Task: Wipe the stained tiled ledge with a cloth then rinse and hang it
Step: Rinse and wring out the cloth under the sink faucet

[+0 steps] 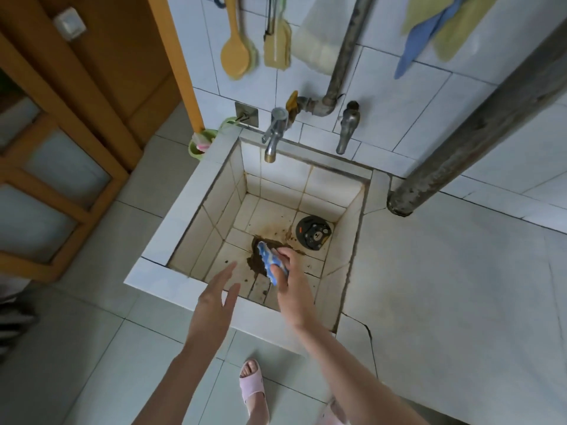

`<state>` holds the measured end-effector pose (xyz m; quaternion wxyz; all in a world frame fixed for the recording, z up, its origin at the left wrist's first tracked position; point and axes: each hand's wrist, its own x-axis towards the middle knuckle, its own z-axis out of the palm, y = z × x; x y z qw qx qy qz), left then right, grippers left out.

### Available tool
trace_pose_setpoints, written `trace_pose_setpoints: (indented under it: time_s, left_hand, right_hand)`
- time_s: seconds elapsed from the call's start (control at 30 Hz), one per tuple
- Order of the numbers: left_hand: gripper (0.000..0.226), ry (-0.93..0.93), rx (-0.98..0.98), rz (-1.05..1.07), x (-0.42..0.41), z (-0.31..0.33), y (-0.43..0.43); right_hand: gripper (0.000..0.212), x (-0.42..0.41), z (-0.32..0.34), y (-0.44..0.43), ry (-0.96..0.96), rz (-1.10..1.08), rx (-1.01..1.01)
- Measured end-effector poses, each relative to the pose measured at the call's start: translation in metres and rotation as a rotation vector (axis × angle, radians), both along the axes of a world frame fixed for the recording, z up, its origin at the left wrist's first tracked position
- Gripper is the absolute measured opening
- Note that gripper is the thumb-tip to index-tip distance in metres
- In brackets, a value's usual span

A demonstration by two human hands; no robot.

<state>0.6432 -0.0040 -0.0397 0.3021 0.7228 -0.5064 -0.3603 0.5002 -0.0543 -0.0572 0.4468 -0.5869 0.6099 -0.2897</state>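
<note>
The right hand (293,289) reached down into the tiled basin (171,228), its fingers and thumb curled tight round a bunched blue-and-white cloth (267,261). The cloth sat against the basin floor near the front edge, right on a dark brown stain (254,262) that spread across the tiles towards the round black drain cover (313,232) in the back right corner. Smaller brown spots lay scattered on the floor tiles around it.

The left hand (214,299) hovered over the basin's front rim with its fingers straight and spread apart, holding nothing and apart from the cloth.

A metal tap (274,136) jutted over the basin's back edge, with a second tap (346,127) on the wall to its right. The pale tiled ledge (445,271) stretched away from the basin's right edge. A yellow spoon (234,53) and blue and green rags (429,32) hung on the wall above. A pink slipper (253,384) stood on the floor before the basin.
</note>
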Motion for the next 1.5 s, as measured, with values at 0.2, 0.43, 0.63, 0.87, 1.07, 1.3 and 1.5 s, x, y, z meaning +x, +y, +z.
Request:
trace_pose_setpoints:
  time_s: [0.2, 0.43, 0.63, 0.87, 1.07, 1.3, 1.5]
  left_hand:
    - [0.022, 0.704, 0.235, 0.258, 0.01, 0.025, -0.07]
    - [0.029, 0.541, 0.216, 0.212, 0.011, 0.018, -0.104]
    - [0.022, 0.596, 0.296, 0.182, 0.012, 0.013, -0.12]
    - [0.009, 0.805, 0.219, 0.392, 0.012, 0.014, -0.15]
    - [0.019, 1.054, 0.257, 0.357, 0.01, 0.009, -0.175]
    - [0.019, 1.058, 0.303, 0.302, 0.014, 0.013, -0.197]
    - [0.013, 1.059, 0.294, 0.269, 0.022, 0.018, -0.216]
  right_hand:
    - [0.006, 0.024, 0.012, -0.042, -0.209, -0.056, 0.134]
    - [0.008, 0.021, 0.013, -0.056, -0.395, -0.185, 0.307]
    - [0.02, 0.004, 0.019, -0.081, -0.455, -0.135, 0.474]
    - [0.021, -0.033, 0.056, -0.12, -0.211, -0.118, 0.165]
    - [0.037, -0.024, 0.111, -0.157, -0.149, 0.013, -0.072]
    - [0.068, 0.016, 0.136, -0.185, 0.044, 0.004, -0.195]
    - [0.054, 0.025, 0.129, -0.192, 0.181, -0.009, -0.239]
